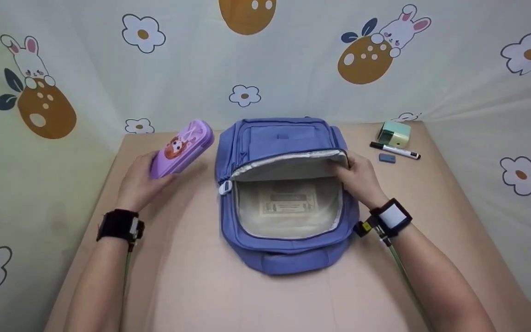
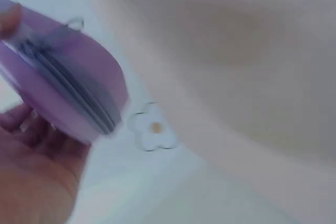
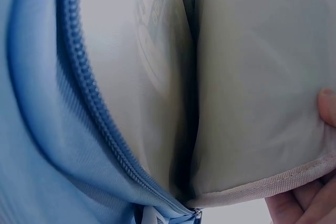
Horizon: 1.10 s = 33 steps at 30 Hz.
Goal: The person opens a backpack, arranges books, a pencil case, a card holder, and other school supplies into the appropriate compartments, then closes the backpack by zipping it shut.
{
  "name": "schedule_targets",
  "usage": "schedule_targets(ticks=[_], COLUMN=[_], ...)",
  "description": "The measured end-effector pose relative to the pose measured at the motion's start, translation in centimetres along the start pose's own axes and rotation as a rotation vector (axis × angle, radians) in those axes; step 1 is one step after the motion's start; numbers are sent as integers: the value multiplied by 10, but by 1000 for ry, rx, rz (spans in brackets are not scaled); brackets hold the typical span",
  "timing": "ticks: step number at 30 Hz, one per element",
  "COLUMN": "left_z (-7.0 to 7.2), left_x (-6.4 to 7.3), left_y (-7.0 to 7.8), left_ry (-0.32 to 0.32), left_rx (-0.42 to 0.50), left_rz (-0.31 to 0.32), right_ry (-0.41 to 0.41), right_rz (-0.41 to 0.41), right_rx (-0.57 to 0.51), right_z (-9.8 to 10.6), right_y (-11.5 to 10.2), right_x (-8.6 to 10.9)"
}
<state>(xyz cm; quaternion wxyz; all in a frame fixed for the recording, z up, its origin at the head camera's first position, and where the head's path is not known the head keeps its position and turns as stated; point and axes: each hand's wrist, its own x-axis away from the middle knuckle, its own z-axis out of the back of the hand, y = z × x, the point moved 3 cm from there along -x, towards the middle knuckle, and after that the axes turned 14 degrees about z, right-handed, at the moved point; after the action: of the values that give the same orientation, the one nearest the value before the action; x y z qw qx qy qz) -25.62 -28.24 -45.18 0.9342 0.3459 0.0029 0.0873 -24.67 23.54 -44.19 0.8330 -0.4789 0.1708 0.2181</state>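
Right-wrist view, flap (image 3: 262,72): right hand (image 3: 307,203) pinches its edge, thumb inside — a steady, high lift should hold the zip (image 3: 100,103) clear.
Left-wrist view, case (image 2: 65,72): left hand (image 2: 39,174) curled round it; best carried level.
Head view, bag (image 1: 288,138): lying flat, pocket (image 1: 288,226) gaping; case apart, to its left.
Table (image 1: 191,281): beige — sharpener (image 1: 394,133), marker (image 1: 394,150), eraser (image 1: 387,158) right.
Walls: printed cloth (image 1: 293,69).

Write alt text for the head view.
A person's left hand holds a purple pencil case while the right hand holds open the flap of a blue backpack on a table. A pencil sharpener, marker and blue eraser lie at right.
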Motion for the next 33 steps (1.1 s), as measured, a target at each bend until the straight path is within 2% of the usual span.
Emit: schedule_targets(ticks=[3,6,9,11,13,15,17,19,22,25,30,33], left_z=[9,22,32,34,30,17,-1,-22,-53,-79,-112,-126], left_x=[12,29,51,69,88,104,118,126,129,125,116,115], left_y=[19,41,66,85,104,122,136,146,153,156,163,169], left_ry=[-35,-50,-65,-94,-160,-230,-281,-303,-303,-300,-245,-179], left_rx=[77,136,138,112,89,48,-20,-107,-226,-287,-366,-424], left_rz=[-95,-222,-369,-455,-535,-614,-692,-746,-763,-717,-677,-678], right_ry=[0,0,5,9,12,16,20,23,19,9,13,21], right_rz=[-8,3,17,18,14,11,8,6,1,-1,1,4], right_rx=[6,10,18,25,29,33,28,24,13,4,-19,-21], right_z=[0,-1,0,0,0,1,1,1,2,2,3,3], right_y=[0,1,0,-1,-2,-2,-3,-4,-6,-8,-9,-9], right_x=[0,0,-1,-2,-2,-3,-4,-5,-6,-7,-7,-7])
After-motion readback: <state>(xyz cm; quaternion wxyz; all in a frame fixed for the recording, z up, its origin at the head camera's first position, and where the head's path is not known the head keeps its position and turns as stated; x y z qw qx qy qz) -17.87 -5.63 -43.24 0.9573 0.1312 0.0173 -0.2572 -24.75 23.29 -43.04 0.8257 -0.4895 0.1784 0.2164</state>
